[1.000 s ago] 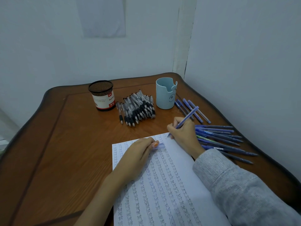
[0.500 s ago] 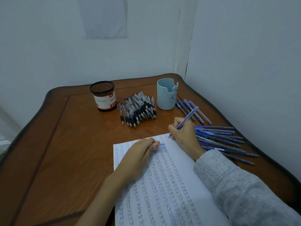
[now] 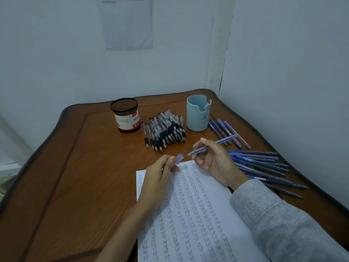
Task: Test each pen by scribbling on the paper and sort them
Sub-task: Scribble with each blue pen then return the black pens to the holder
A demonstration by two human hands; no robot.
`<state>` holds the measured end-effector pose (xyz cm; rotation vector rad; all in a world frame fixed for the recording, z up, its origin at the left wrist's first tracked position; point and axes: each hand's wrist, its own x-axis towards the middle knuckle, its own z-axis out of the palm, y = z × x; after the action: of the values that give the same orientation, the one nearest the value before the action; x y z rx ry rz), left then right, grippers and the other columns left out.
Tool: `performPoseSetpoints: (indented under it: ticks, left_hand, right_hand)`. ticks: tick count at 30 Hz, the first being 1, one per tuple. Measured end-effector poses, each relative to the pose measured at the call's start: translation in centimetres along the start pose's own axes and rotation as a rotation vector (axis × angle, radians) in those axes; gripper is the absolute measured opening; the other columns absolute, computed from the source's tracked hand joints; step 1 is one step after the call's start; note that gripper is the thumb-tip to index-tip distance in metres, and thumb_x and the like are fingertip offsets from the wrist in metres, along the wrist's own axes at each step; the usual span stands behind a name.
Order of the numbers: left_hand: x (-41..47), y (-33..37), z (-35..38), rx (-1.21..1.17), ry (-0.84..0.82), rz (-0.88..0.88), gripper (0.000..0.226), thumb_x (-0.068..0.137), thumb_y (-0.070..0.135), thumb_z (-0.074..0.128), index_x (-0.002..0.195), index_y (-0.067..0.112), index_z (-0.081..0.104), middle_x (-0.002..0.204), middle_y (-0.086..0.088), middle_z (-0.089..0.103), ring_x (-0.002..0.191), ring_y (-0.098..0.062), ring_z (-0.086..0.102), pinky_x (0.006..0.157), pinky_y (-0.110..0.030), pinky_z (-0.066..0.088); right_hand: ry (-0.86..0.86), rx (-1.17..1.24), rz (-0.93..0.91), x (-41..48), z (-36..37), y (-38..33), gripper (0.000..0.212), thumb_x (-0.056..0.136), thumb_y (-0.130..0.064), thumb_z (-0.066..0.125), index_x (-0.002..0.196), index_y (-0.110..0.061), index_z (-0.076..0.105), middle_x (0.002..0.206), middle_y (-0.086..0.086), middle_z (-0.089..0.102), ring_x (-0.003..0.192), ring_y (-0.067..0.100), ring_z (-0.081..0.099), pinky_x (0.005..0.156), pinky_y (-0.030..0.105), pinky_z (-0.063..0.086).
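Corner table (image 3: 75, 176), blue pens (image 3: 264, 168) along right edge

Cups: two. One pale blue cup (image 3: 197, 118), one black mesh cup (image 3: 125, 118) to its left.
Paper sheet (image 3: 188, 214): one, in front of the blue cup.
Black-grip pens (image 3: 166, 133): one heap just left of it, too packed to count.
Loose blue pens (image 3: 226, 129): four just right of it.
Fanned blue pens (image 3: 264, 167): about ten, front-right of it.
Held blue pen (image 3: 222, 141): one, in right hand (image 3: 213, 161).
Pen cap (image 3: 179, 159): one, in left hand (image 3: 160, 178).

The mesh pen cup (image 3: 126, 121) label reads "Ball Pe…" — the paper (image 3: 190, 210) bears rows of "test"
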<state>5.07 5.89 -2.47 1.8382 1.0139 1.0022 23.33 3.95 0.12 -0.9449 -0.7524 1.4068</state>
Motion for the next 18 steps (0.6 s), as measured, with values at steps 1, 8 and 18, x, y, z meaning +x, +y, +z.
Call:
performPoseSetpoints:
  ticks: [1,8,18]
  left_hand:
    - [-0.01,0.01,0.02,0.004,-0.008,0.003,0.026,0.099,0.031,0.043,0.096,0.02,0.066,0.08,0.007,0.07,0.076,-0.008,0.064,0.069,-0.023,0.045]
    - [-0.09,0.42,0.12,0.035,-0.014,0.027,0.024,0.1,0.027,0.043,0.094,0.02,0.064,0.079,0.004,0.069,0.065,0.003,0.058,0.06,-0.01,0.038]
    - [-0.01,0.3,0.12,0.03,0.039,0.051,0.023,0.101,0.023,0.042,0.087,0.026,0.06,0.067,0.003,0.058,0.05,-0.003,0.045,0.05,-0.013,0.032]
  right_hand:
    - [-0.016,0.017,0.007,0.0,0.1,0.04,0.029,0.1,-0.022,0.04,0.083,-0.003,0.055,0.065,0.014,0.061,0.047,0.014,0.047,0.039,0.019,0.036]
    - [-0.101,-0.097,0.023,0.12,0.03,0.56,0.018,0.094,-0.023,0.053,0.087,-0.006,0.049,0.073,0.014,0.064,0.052,0.013,0.053,0.043,0.019,0.041]
    - [-0.1,-0.206,-0.028,-0.42,0.02,0.41,0.027,0.078,-0.008,0.067,0.103,0.003,0.067,0.073,0.01,0.067,0.056,0.011,0.056,0.05,0.017,0.047]
